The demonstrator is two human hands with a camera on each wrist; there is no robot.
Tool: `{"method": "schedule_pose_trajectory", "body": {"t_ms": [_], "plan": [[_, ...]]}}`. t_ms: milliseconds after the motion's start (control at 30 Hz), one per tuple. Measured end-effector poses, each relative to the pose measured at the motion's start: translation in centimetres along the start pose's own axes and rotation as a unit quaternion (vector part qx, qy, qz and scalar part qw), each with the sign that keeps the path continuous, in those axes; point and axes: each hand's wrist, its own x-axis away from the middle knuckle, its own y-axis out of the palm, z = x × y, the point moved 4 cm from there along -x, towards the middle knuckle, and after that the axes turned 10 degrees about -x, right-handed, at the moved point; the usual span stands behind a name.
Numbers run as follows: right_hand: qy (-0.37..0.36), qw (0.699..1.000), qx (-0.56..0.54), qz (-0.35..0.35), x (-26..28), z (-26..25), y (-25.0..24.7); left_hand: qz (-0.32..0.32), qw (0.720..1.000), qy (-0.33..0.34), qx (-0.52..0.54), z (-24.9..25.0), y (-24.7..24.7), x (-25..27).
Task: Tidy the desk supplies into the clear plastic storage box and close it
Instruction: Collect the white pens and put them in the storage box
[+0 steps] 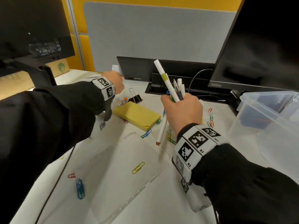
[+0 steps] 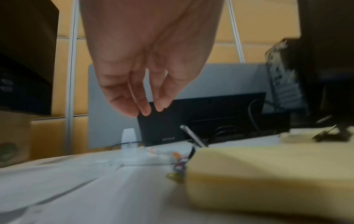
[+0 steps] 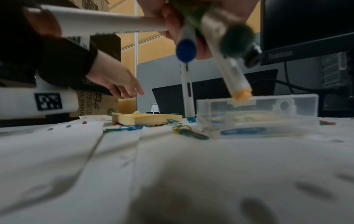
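My right hand [image 1: 181,109] grips a bundle of pens and markers [image 1: 171,88] upright above the desk; in the right wrist view their capped ends [image 3: 232,72] point down at the table. One white pen [image 1: 162,128] hangs lower than the others. My left hand [image 1: 117,83] hovers over the far left of the desk with fingers [image 2: 143,104] hanging loosely and holding nothing. Below and right of it lie a yellow sticky-note pad [image 1: 137,118] and a black binder clip [image 1: 136,97]. The clear plastic storage box [image 1: 267,123] stands open at the right. Its flat clear lid [image 1: 127,167] lies in front of me.
Coloured paper clips [image 1: 138,167] are scattered over the white desk. A small clear case [image 3: 256,112] sits just beyond my right hand. Dark monitors stand at the left [image 1: 32,29] and right [image 1: 258,46], with a black stand [image 1: 134,68] and cables behind.
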Motion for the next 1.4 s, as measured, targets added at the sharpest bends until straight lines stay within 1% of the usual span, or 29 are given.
{"method": "schedule_pose_trajectory", "body": {"t_ms": [33, 133, 233, 333, 367, 400, 467, 567, 633, 733, 833, 933, 1000, 1133, 1167, 1233, 1300, 1333, 1400], "plan": [[-0.002, 1.000, -0.008, 0.005, -0.1, 0.0, -0.1, -0.022, 0.999, 0.015, -0.034, -0.1, 0.6, -0.5], [-0.016, 1.000, -0.020, 0.013, -0.3, 0.1, -0.3, -0.089, 0.991, 0.058, -0.076, 0.3, 2.9, -1.3], [-0.026, 0.999, -0.022, 0.018, -0.6, 0.2, -0.4, -0.131, 0.977, 0.091, -0.142, 0.7, 4.4, -1.5], [-0.028, 0.999, -0.025, 0.021, -0.8, 0.3, -0.5, -0.175, 0.969, 0.106, -0.137, 0.7, 4.9, -1.0], [-0.028, 0.999, -0.031, 0.020, -0.9, 0.4, -0.5, -0.179, 0.969, 0.102, -0.136, 0.5, 4.9, -0.8], [-0.028, 0.999, -0.037, 0.019, -0.9, 0.4, -0.5, -0.174, 0.971, 0.095, -0.136, 0.3, 4.9, -0.7], [-0.033, 0.999, -0.038, 0.017, -0.9, 0.3, -0.6, -0.141, 0.977, 0.078, -0.137, -0.2, 4.6, -0.8], [-0.040, 0.999, -0.026, 0.008, -0.7, 0.0, -0.6, -0.094, 0.989, 0.032, -0.112, -1.2, 3.9, -0.9], [-0.041, 0.999, -0.012, -0.005, -0.3, -0.2, -0.3, -0.089, 0.990, -0.002, -0.112, -1.9, 3.8, -0.5], [-0.048, 0.999, 0.006, -0.018, 0.2, -0.6, 0.4, -0.073, 0.989, -0.025, -0.129, -2.3, 3.7, -0.2], [-0.054, 0.998, 0.012, -0.004, 0.5, -0.7, 0.9, -0.062, 0.989, -0.042, -0.124, -2.5, 3.4, 0.2], [-0.043, 0.999, -0.006, 0.020, 0.2, -0.5, 0.4, -0.086, 0.990, -0.053, -0.101, -2.9, 3.5, 0.8], [-0.055, 0.998, -0.025, 0.016, 0.1, -0.6, 0.2, -0.112, 0.987, -0.050, -0.104, -3.1, 3.7, 1.2], [-0.092, 0.996, -0.022, -0.008, 0.6, -1.0, 0.6, -0.153, 0.972, -0.011, -0.178, -2.5, 3.5, 2.5], [-0.100, 0.995, -0.018, -0.006, 0.6, -1.1, 0.6, -0.156, 0.968, 0.003, -0.196, -2.3, 3.6, 2.7], [-0.110, 0.994, -0.017, 0.003, 0.6, -1.0, 0.4, -0.159, 0.967, -0.010, -0.199, -2.6, 3.8, 3.1], [-0.114, 0.993, -0.012, 0.010, 0.6, -0.9, 0.0, -0.157, 0.966, -0.006, -0.205, -2.8, 3.8, 3.5], [-0.116, 0.993, -0.008, 0.011, 0.5, -0.8, -0.3, -0.144, 0.971, -0.006, -0.193, -2.7, 3.5, 3.8], [-0.118, 0.993, -0.002, 0.013, 0.5, -0.7, -0.8, -0.108, 0.985, -0.019, -0.132, -2.3, 2.3, 4.4]]}}
